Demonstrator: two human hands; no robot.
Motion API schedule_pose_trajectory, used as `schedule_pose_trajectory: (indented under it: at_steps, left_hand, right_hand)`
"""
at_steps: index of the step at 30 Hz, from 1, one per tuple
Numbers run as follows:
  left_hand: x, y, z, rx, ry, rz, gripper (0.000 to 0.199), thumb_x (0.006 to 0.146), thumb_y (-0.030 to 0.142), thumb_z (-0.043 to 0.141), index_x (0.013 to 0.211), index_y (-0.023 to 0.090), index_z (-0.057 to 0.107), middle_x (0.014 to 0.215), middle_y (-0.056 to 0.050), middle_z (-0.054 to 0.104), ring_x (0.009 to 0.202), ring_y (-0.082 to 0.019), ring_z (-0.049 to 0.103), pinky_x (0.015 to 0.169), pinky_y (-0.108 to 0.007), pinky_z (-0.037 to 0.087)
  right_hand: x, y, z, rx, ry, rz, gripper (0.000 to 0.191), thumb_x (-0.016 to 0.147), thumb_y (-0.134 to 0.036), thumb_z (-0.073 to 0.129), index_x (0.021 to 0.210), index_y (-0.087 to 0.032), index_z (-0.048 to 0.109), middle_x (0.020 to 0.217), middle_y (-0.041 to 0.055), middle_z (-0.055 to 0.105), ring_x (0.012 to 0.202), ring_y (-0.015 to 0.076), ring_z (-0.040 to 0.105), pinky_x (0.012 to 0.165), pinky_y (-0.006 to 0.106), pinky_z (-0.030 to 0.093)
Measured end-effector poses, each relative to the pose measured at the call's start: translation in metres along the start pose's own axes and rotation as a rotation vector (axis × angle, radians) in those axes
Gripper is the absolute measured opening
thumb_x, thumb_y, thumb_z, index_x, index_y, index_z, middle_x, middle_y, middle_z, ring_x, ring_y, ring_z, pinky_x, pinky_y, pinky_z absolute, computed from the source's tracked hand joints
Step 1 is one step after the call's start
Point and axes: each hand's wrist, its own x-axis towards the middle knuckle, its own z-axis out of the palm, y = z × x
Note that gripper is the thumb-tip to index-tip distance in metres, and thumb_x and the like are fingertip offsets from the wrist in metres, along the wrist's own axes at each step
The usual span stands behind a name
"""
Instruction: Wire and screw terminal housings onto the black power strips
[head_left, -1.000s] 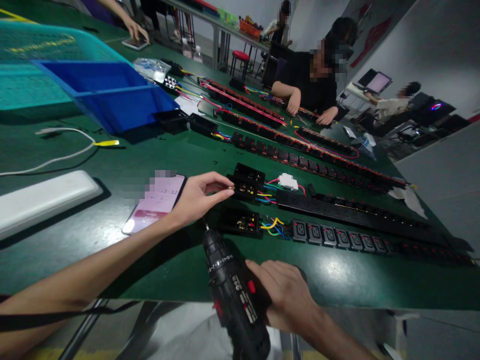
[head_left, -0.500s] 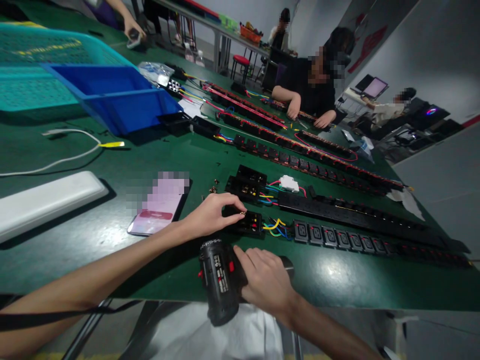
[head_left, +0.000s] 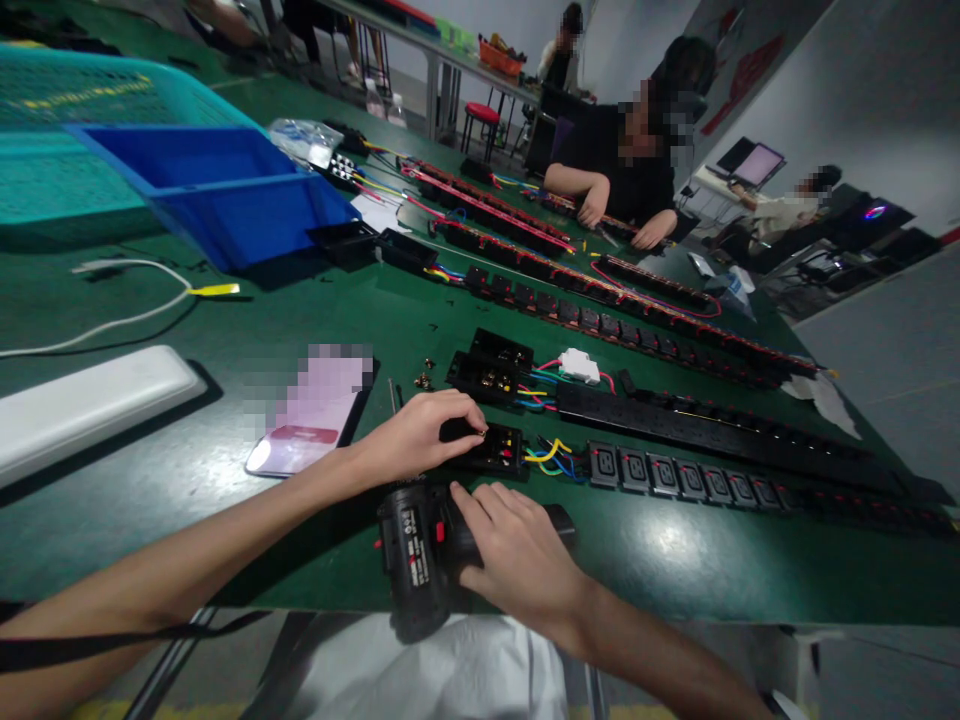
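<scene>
My left hand [head_left: 435, 428] is closed in a pinch over a small black plastic box [head_left: 495, 450] with terminals inside. A tiny brass-coloured screw [head_left: 483, 431] shows at the fingertips, partly hidden. Yellow, green and blue wires run from that box to a long row of black outlet sockets [head_left: 660, 475]. Below it, my right hand [head_left: 514, 550] is wrapped over the handle of a black cordless drill [head_left: 414, 575], near the table's front edge. Beyond my left hand a thin metal shaft [head_left: 392, 396] sticks up. Several loose screws [head_left: 425, 375] lie near it.
A phone [head_left: 311, 420] and a white oblong case [head_left: 97, 405] lie to the left. Behind them are a blue bin [head_left: 247, 215] and a turquoise basket [head_left: 217, 105]. More wired strips [head_left: 585, 315] cross the table. A co-worker [head_left: 619, 175] sits opposite, hands on the parts.
My right hand and the drill have shifted slightly left and up in view. My left hand has moved a little left, still pinching over the box.
</scene>
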Motion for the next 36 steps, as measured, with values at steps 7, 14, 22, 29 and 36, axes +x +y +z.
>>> schedule_pose_trajectory:
  at_steps: [7, 14, 22, 29, 36]
  left_hand:
    - [-0.001, 0.002, -0.002, 0.031, -0.008, 0.034, 0.005, 0.091, 0.023, 0.061, 0.093, 0.019, 0.062, 0.097, -0.002, 0.068, 0.093, -0.014, 0.063, 0.085, -0.028, 0.049]
    - [-0.001, 0.004, -0.001, 0.082, -0.02, 0.044, 0.008, 0.092, 0.024, 0.059, 0.096, 0.019, 0.063, 0.097, -0.003, 0.069, 0.093, -0.015, 0.063, 0.085, -0.029, 0.049]
    - [0.002, 0.01, -0.005, 0.153, -0.031, 0.079, 0.007, 0.092, 0.023, 0.059, 0.096, 0.019, 0.063, 0.095, -0.004, 0.067, 0.092, -0.016, 0.061, 0.082, -0.029, 0.049]
    - [0.012, 0.015, 0.008, 0.199, -0.146, 0.022, 0.005, 0.091, 0.022, 0.059, 0.092, 0.019, 0.062, 0.092, -0.004, 0.067, 0.09, -0.016, 0.059, 0.081, -0.028, 0.048]
    - [0.029, 0.016, 0.006, 0.219, -0.261, -0.002, 0.024, 0.092, 0.024, 0.059, 0.116, 0.023, 0.064, 0.101, -0.003, 0.068, 0.094, -0.016, 0.06, 0.083, -0.027, 0.048]
  right_hand:
    - [-0.006, 0.03, -0.027, 0.053, 0.003, -0.11, 0.063, 0.088, -0.051, 0.062, 0.137, -0.013, 0.049, 0.112, 0.0098, 0.066, 0.104, 0.0267, 0.06, 0.088, 0.039, 0.05]
    - [0.006, 0.112, -0.058, -0.05, 0.123, 0.056, 0.019, 0.091, -0.031, 0.064, 0.103, -0.018, 0.071, 0.099, 0.0058, 0.063, 0.095, 0.0202, 0.061, 0.079, 0.03, 0.046]
    - [-0.003, 0.103, -0.042, -0.1, 0.085, -0.028, 0.012, 0.092, -0.027, 0.063, 0.099, -0.019, 0.069, 0.097, 0.0035, 0.059, 0.091, 0.0164, 0.058, 0.07, 0.027, 0.043]
    - [-0.002, 0.096, -0.026, -0.315, 0.14, -0.074, 0.01, 0.095, -0.018, 0.056, 0.086, -0.017, 0.061, 0.095, 0.0065, 0.057, 0.089, 0.0201, 0.053, 0.057, 0.028, 0.04]
    - [-0.001, 0.098, -0.016, -0.339, 0.194, -0.118, 0.01, 0.093, -0.011, 0.054, 0.087, -0.016, 0.06, 0.092, 0.0074, 0.057, 0.085, 0.0207, 0.051, 0.056, 0.029, 0.038]
